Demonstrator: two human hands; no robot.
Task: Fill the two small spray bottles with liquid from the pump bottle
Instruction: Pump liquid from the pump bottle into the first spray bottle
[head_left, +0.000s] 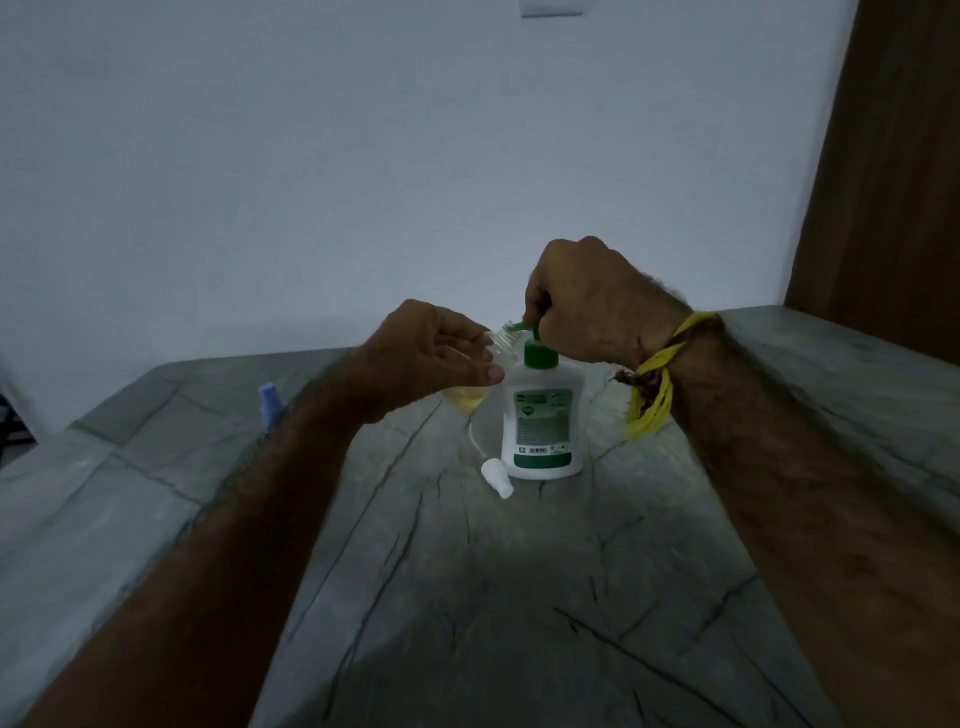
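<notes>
A white pump bottle (543, 415) with a green collar and green label stands upright on the grey stone table (493, 597). My right hand (592, 301) grips its green pump head from above. My left hand (431, 358) holds a small clear spray bottle (470, 397), tilted, with its open threaded neck against the green spout. Yellowish liquid sits in the small bottle's lower part. Its white spray cap (496, 478) with a thin dip tube lies on the table just left of the pump bottle's base. A second small bottle with a lilac cap (271, 405) stands behind my left forearm, mostly hidden.
A pale wall rises behind the table. A brown wooden panel (883, 156) stands at the far right. The table's left edge steps down to a lower grey ledge (78, 493). A yellow thread band (657, 379) wraps my right wrist.
</notes>
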